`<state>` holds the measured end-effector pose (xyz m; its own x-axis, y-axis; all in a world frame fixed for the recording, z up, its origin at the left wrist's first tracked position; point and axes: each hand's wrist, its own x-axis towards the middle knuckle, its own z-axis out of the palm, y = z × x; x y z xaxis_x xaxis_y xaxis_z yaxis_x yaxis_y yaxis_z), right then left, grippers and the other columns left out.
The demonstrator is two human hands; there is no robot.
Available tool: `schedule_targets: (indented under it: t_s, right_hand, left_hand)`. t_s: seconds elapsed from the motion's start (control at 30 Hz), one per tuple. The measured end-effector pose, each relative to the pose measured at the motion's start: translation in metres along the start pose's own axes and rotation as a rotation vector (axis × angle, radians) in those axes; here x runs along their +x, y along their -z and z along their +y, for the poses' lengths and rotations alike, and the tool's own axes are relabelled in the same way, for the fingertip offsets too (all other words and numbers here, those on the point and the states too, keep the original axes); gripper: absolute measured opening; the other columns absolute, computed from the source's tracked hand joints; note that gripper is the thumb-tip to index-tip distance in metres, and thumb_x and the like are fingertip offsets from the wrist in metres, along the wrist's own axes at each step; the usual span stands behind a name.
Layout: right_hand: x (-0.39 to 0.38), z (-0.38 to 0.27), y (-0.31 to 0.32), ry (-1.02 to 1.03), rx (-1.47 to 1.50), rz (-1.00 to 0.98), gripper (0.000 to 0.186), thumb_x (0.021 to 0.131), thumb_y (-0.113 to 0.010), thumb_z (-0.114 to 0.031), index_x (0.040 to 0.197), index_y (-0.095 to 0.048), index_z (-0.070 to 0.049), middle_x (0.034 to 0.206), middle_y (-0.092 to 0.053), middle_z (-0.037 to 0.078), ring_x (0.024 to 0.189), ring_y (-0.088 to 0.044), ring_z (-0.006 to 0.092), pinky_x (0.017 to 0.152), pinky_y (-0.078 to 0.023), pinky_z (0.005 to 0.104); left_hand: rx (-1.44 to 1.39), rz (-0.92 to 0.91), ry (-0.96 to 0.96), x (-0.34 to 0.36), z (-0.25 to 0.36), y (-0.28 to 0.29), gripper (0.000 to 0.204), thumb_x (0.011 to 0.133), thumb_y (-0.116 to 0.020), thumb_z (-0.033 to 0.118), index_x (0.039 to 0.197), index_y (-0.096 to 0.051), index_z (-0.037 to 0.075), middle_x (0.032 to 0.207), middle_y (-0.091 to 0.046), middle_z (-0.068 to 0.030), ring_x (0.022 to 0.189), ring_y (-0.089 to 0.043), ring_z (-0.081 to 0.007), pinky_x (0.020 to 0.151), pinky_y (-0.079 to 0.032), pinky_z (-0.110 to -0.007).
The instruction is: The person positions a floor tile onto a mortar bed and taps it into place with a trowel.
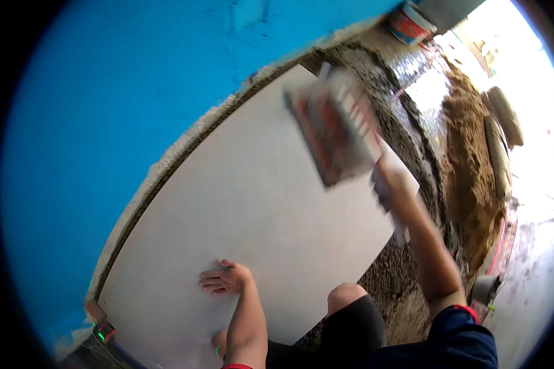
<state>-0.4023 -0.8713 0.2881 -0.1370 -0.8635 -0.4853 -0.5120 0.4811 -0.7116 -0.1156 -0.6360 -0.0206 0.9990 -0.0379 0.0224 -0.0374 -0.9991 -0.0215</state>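
Note:
A large pale tile (246,203) lies before me beside the blue wall. My left hand (226,278) rests flat on its near part, fingers stretched out. Gripped by its handle in my right hand (391,181) is a flat, rectangular tile beater (329,132), smeared by motion. Slots or ribs show along one side of its head, and reddish marks cover its face. The beater is over the far right part of the tile; whether it touches the surface, I cannot tell.
Wet grey mortar (381,270) borders the tile on the right and far side. Beyond are a sand heap (468,166), several filled sacks (498,157) and a bucket (411,24). A small device with green light (104,332) stands at the near left corner, by the blue wall (104,123).

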Motion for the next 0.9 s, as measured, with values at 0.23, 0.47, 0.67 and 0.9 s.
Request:
schedule_targets:
  t_s: [0.23,0.47,0.67,0.9]
  right_hand:
    - [0.031,0.046,0.018,0.544,0.131,0.551,0.061,0.103,-0.027,-0.054,0.073,-0.05,-0.007,0.057,-0.051,0.005,0.05,-0.051,0.0166,0.047,-0.041,0.0335]
    - [-0.013,0.2,-0.039,-0.419,-0.052,-0.072,0.066,0.099,-0.033,-0.06,0.09,-0.062,-0.001,0.059,-0.052,0.005,0.044,-0.051,0.0166,0.039,-0.044,0.0339]
    - [-0.015,0.098,0.072,-0.129,0.077,0.07,0.062,0.095,-0.037,-0.068,0.084,-0.054,-0.01,0.06,-0.047,-0.003,0.047,-0.045,0.0093,0.041,-0.04,0.0277]
    - [0.013,0.156,0.035,0.341,0.011,0.621,0.06,0.101,-0.034,-0.057,0.073,-0.051,-0.006,0.056,-0.049,0.002,0.047,-0.049,0.0136,0.041,-0.04,0.0309]
  left_hand:
    - [0.007,-0.096,0.03,0.002,0.005,-0.001,0.08,0.097,-0.025,0.056,0.155,-0.01,0.003,0.161,-0.006,-0.0229,0.149,-0.005,-0.0382,0.117,-0.009,-0.054]
    - [-0.002,-0.109,0.034,0.0,0.006,0.004,0.08,0.097,-0.024,0.057,0.155,-0.01,0.003,0.16,-0.006,-0.0247,0.149,-0.005,-0.0398,0.117,-0.007,-0.056]
    - [0.009,-0.062,-0.007,0.002,0.004,-0.002,0.081,0.098,-0.024,0.058,0.154,-0.01,0.002,0.16,-0.006,-0.0257,0.148,-0.005,-0.0405,0.117,-0.007,-0.055]
    - [-0.051,-0.055,-0.012,0.006,-0.001,-0.014,0.079,0.097,-0.025,0.057,0.154,-0.013,0.003,0.16,-0.007,-0.0255,0.148,-0.007,-0.0411,0.117,-0.009,-0.054]
